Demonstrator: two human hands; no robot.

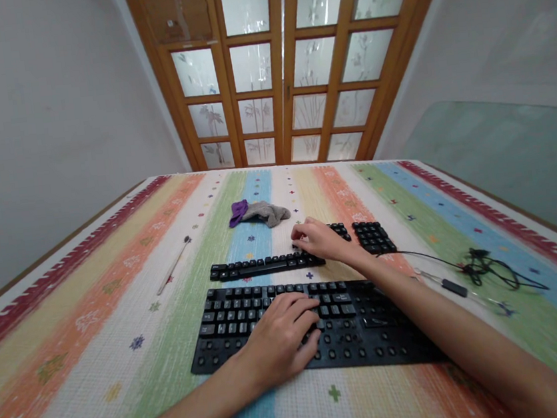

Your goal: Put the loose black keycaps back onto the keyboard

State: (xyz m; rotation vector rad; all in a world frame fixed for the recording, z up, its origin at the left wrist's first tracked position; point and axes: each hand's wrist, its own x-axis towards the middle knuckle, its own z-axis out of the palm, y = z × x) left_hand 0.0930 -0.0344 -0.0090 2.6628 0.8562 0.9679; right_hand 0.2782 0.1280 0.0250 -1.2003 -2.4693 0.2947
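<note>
A black keyboard lies on the striped cloth in front of me. Keycaps cover its far left part, while bare switches show along the near rows and on the right. My left hand rests on the middle of the keyboard, palm down with fingers apart. Beyond it lies a row of loose black keycaps. My right hand is over the right end of that row, thumb and fingertips pinched together; whatever is between them is hidden. More loose keycaps sit in a block to its right, and others are partly behind the hand.
A grey and purple cloth lies crumpled farther back. To the left is a thin brush. A bundled black cable and a wire tool with a dark handle lie at right. Wooden glass doors stand behind the table.
</note>
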